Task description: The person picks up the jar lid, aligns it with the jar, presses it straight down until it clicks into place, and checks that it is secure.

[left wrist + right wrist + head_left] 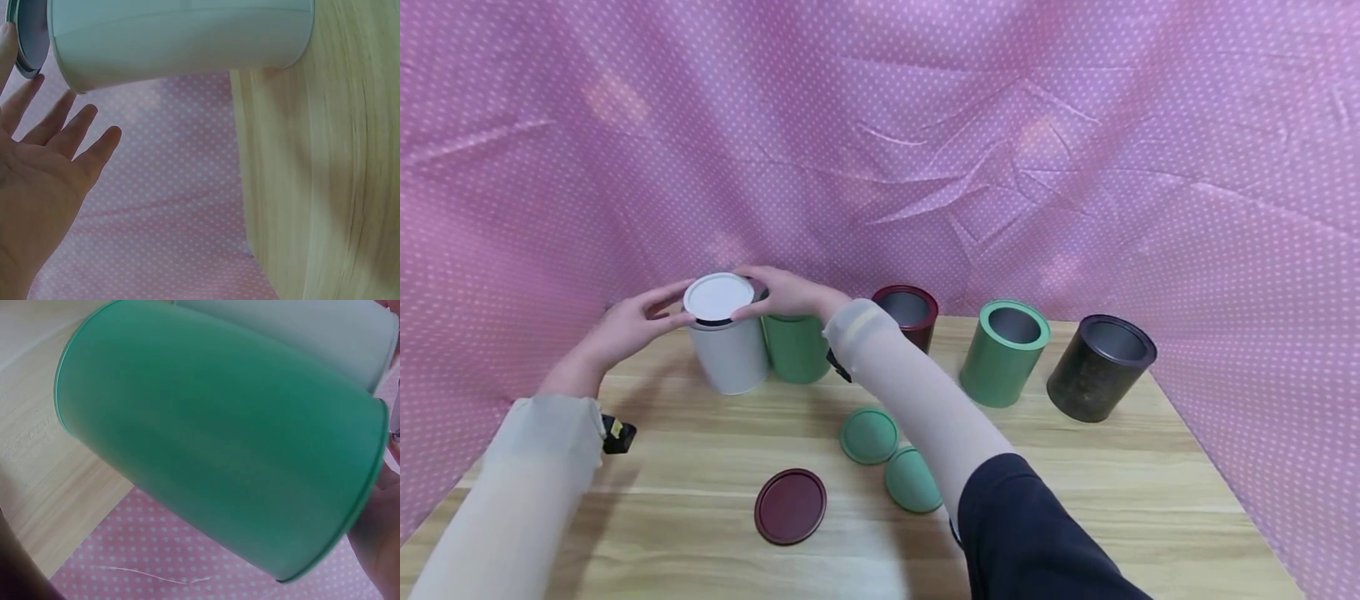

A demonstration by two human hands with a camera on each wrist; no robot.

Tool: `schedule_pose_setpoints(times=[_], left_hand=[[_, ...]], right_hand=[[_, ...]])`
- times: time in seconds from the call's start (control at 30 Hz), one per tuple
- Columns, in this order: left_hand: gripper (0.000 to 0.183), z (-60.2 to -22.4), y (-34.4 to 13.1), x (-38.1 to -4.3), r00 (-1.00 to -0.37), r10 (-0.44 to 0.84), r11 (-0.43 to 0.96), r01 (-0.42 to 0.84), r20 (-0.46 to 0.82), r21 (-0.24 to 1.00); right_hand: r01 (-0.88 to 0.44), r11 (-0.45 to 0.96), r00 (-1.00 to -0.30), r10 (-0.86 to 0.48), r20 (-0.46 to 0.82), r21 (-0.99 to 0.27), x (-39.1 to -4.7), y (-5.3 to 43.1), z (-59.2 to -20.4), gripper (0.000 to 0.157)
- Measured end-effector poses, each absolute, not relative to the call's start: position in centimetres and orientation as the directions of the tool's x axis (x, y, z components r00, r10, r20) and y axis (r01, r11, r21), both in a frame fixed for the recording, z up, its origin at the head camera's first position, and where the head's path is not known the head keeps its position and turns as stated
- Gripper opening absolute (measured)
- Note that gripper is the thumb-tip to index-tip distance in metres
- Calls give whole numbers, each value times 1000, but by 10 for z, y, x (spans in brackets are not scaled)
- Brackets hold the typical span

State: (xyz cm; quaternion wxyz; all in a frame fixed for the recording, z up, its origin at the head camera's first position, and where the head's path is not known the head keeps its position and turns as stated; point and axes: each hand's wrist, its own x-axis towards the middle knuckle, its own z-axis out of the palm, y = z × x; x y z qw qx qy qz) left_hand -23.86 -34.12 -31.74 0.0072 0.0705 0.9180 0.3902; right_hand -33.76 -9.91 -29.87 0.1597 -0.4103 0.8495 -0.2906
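Note:
A white lid (718,297) is held just above a white can (730,358), a small gap between them. My left hand (628,333) holds the lid's left edge with thumb and index finger; its other fingers are spread, as the left wrist view shows. At the lid's right edge, my right hand (793,293) grips it between thumb and fingers. A green can (797,350) stands right beside the white one, below my right hand, and fills most of the right wrist view. The lid is almost out of sight there.
Farther right stand a dark red can (919,335), another green can (1006,362) and a black can (1093,383), all without lids. Two green lids (868,436) and a dark red lid (790,507) lie on the wooden table (700,508). Pink dotted cloth (880,150) hangs behind.

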Motion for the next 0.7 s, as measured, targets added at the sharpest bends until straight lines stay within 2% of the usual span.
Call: schedule_pose_setpoints(times=[0.37,0.53,0.7], left_hand=[[75,-324,-347,-246,-992,124,716,69,-29,695],[73,-327,-350,-247,-992,127,747,87,-14,659],[72,-331,-353,-249,-981,192,695,113,-32,710]], right_hand=[[-588,537,-623,-778,-85,-605,-342,-107,-306,76],[-627,537,-613,-787,-68,-564,-343,-111,-309,71],[-661,534,-607,-793,-42,-527,-344,-114,-313,68]])
